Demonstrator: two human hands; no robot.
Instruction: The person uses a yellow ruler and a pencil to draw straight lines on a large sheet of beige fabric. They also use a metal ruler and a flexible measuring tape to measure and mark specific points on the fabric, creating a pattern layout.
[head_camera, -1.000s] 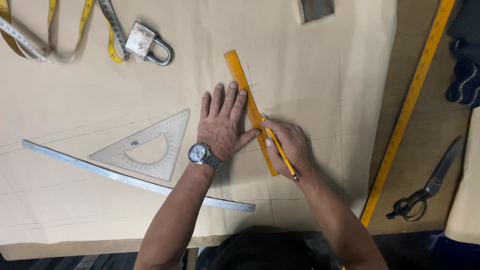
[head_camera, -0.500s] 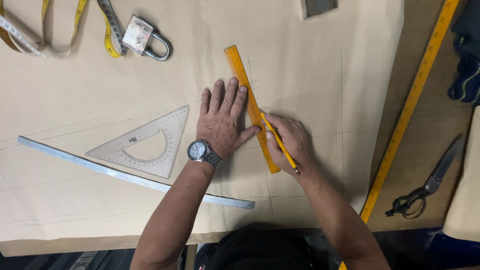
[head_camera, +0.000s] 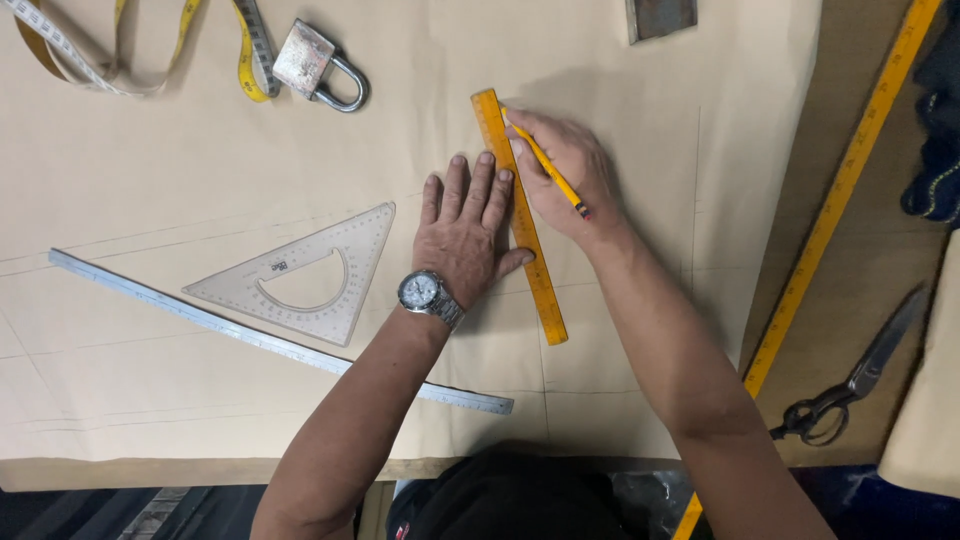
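My left hand (head_camera: 465, 235), a watch on its wrist, lies flat with fingers spread on the brown paper (head_camera: 180, 160), its fingertips and thumb pressing against the left edge of an orange ruler (head_camera: 522, 225). My right hand (head_camera: 572, 172) grips a yellow pencil (head_camera: 548, 170) with its tip against the ruler's right edge near the top end. A faint pencil line runs on the paper along the ruler.
A clear set square (head_camera: 305, 275) and a long metal ruler (head_camera: 270, 340) lie left of my hand. A padlock (head_camera: 318, 65) and tape measure (head_camera: 130, 45) sit at top left, a metal weight (head_camera: 660, 17) at top. A long yellow ruler (head_camera: 830, 200) and scissors (head_camera: 860, 375) lie right.
My right hand has slid the pencil up along the ruler's right edge from its lower end to near its top. The left hand stays pressed on the ruler.
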